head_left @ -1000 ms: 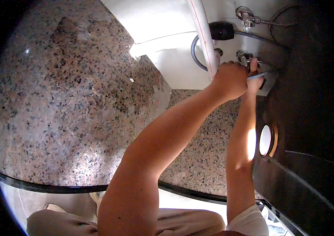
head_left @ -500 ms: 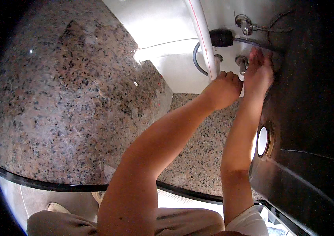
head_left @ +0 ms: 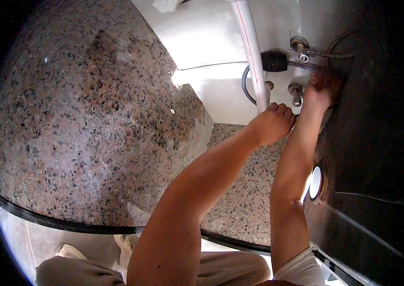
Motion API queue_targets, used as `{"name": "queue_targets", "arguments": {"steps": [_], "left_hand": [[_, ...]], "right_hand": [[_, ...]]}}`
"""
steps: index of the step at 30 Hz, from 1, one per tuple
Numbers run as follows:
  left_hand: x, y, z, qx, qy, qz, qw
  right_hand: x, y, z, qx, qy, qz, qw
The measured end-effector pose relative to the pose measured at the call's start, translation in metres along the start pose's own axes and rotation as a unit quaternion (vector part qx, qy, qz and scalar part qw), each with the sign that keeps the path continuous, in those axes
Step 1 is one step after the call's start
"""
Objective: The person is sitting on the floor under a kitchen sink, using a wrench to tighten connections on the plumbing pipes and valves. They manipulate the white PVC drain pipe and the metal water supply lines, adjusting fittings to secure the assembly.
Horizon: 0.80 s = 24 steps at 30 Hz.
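My left hand is closed into a fist beside the lower end of a white pipe with a red line. Whatever its fingers might hold is hidden. Further right, my right hand reaches into shadow below a dark hose; its fingers are too dark and smeared to read. Just left of it, a metal angle valve sticks out from the white wall. Above, another angle valve has a thin hose attached. A black cylindrical piece sits on the dark hose behind the pipe.
Speckled granite fills the left side and continues beneath my forearms. A dark panel stands close along the right, with a round white-lit opening near my right forearm. A black edge strip runs along the front.
My right hand has moved right, away from the lower valve and deeper into shadow, so the valve shows more fully. My left hand stays closed near the pipe. The view has shifted slightly.
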<state>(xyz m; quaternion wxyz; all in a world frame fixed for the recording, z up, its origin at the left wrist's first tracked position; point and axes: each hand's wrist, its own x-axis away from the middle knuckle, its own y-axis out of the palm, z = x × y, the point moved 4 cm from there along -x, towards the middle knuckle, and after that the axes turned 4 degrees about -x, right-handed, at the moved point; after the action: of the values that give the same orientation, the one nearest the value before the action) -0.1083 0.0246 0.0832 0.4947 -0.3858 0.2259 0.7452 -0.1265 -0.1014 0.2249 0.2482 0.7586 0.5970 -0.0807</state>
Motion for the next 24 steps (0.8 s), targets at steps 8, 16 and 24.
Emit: {"name": "queue_targets", "arguments": {"steps": [8,16,24], "left_hand": [[0.003,-0.002,0.006,0.020,0.008,0.016,1.000],[0.003,-0.003,0.006,-0.005,0.010,0.068,0.998],[0.002,-0.002,0.008,-0.023,0.017,0.029,0.999]], "right_hand": [[-0.023,-0.007,-0.013,0.032,-0.120,0.113,0.986],[-0.039,-0.007,-0.021,0.055,-0.137,0.121,0.982],[-0.001,-0.007,0.001,0.160,-0.078,0.148,0.973]]}}
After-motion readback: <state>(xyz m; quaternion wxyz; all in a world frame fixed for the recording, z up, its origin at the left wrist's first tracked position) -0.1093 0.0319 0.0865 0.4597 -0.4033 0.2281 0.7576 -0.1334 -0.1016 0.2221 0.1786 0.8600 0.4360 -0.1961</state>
